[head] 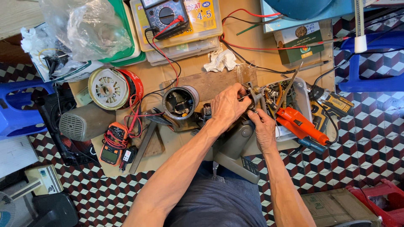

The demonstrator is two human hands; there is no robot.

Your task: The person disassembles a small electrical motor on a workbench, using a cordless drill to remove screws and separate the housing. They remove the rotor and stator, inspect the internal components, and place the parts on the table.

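1. Head view, left hand (pixel 227 107): it is curled shut on a small grey metal part (pixel 253 97), thumb and fingers pinching it from the near-left side. The part sits at the fingertips, above the bench, just in front of a white tray (pixel 304 90).

2. Head view, right hand (pixel 264 130): its fingers press together against the underside of the same metal part, right below the left hand's fingertips (whether they fully grip it or only steady it, I cannot tell). Beneath both wrists lies a grey plastic housing (pixel 235 147), partly hidden by the forearms.

3. To the right of the right hand, an orange-handled tool (pixel 301 125) rests across the tray's edge, and further right lies a yellow and black cordless drill (pixel 330 105).

4. To the left of the left hand stands a cylindrical motor housing (pixel 180 102), open end facing up, close to the wrist. Further left are a round metal motor end plate (pixel 108 88) and an orange clamp meter (pixel 112 145) with its red leads coiled.

5. Beyond the left hand, at the far edge of the bench, a multimeter (pixel 165 14) lies on a clear plastic organiser box (pixel 206 21); a crumpled white rag (pixel 221 60) lies between it and the hands.
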